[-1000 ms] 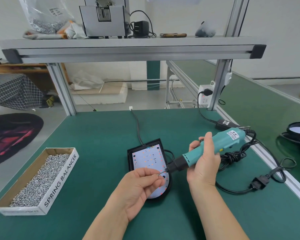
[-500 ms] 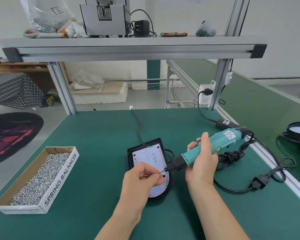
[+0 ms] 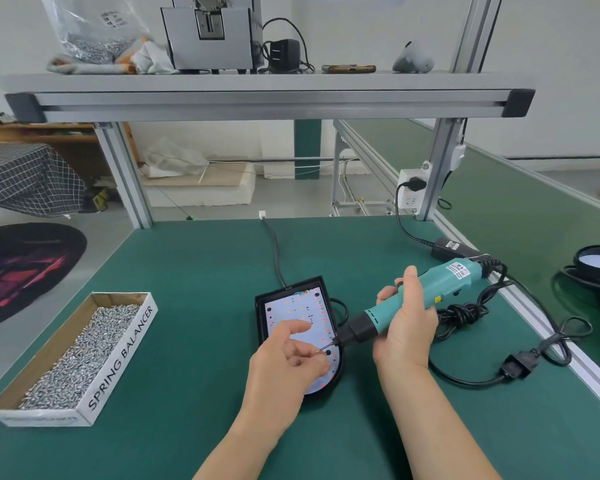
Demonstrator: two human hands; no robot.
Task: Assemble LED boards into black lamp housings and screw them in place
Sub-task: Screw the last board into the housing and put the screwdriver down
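A black lamp housing [image 3: 261, 327] lies on the green table with a white LED board [image 3: 291, 311] seated inside it. My right hand [image 3: 406, 327] grips a teal electric screwdriver [image 3: 440, 287], tilted down to the left, with its thin bit over the board's lower right part. My left hand [image 3: 284, 368] is over the board's near end. Its index finger points away from me and the other fingers curl round the bit tip. Any screw there is too small to make out.
A cardboard box [image 3: 125, 344] full of small silver screws [image 3: 80, 358] sits at the left. The screwdriver's black cable and plug [image 3: 518, 367] coil at the right, near the table's aluminium edge. Another round black lamp part [image 3: 596, 271] lies on the far right. An overhead shelf [image 3: 257, 98] spans the bench.
My left hand has turned and stretched out its index finger while staying at the bit tip. The screwdriver has dropped slightly lower and closer to the board.
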